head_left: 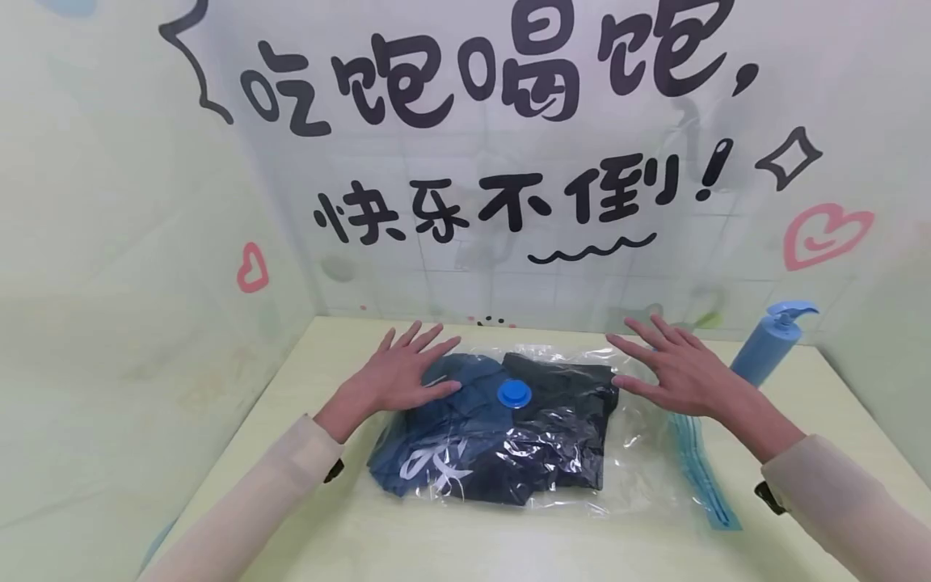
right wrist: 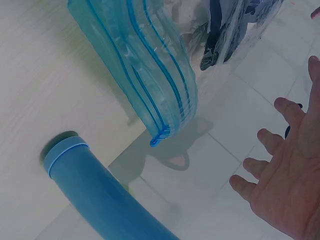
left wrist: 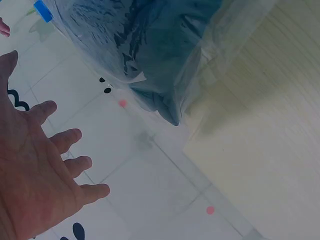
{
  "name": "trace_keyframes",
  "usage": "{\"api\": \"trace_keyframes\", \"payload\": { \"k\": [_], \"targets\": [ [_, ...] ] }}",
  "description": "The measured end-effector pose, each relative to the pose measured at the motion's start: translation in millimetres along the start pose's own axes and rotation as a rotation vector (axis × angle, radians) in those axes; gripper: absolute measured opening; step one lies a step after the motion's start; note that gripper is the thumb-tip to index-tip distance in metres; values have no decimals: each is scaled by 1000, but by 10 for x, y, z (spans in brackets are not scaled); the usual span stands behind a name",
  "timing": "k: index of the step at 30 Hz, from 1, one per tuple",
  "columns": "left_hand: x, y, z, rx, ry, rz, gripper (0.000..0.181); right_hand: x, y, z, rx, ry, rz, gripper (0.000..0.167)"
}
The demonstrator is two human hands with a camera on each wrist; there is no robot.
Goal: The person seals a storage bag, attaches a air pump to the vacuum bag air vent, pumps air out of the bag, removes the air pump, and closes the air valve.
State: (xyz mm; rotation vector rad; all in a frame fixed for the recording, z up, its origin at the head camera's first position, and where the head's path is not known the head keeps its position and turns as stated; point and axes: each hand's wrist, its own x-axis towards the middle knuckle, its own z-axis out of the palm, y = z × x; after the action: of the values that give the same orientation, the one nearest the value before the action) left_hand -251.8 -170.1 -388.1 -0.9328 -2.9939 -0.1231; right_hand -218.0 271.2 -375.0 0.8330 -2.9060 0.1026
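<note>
A clear vacuum storage bag [head_left: 640,477] lies flat on the table, with a round blue valve [head_left: 515,394] on top. Folded inside are a blue garment [head_left: 465,412] with white ties and a black garment [head_left: 575,388]. The bag's zip edge [head_left: 701,473], a blue-green strip, runs along its right side. My left hand [head_left: 403,368] is spread above the bag's left part, fingers apart, holding nothing. Over the right part my right hand [head_left: 680,368] is spread likewise. In the wrist views, both the left hand [left wrist: 40,165] and right hand [right wrist: 280,175] appear clear of the bag.
A blue pump bottle [head_left: 765,347] stands on the table at the back right, close behind my right hand. White walls with black lettering [head_left: 509,202] and pink hearts enclose the table [head_left: 451,550] at the back and sides.
</note>
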Motion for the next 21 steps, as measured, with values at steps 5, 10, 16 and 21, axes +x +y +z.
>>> {"api": "trace_keyframes", "payload": {
  "k": [5,10,16,21],
  "targets": [
    [-7,29,11,-49,-7,35,76,-20,35,-21,72,45,2,66],
    [13,137,11,-134,-27,93,72,-23,73,-87,194,94,66,59],
    [19,261,3,-176,-46,128,69,-47,139,-141,306,101,133,30],
    [70,361,9,-182,-61,161,63,-92,226,-127,350,65,231,19]
  ]
}}
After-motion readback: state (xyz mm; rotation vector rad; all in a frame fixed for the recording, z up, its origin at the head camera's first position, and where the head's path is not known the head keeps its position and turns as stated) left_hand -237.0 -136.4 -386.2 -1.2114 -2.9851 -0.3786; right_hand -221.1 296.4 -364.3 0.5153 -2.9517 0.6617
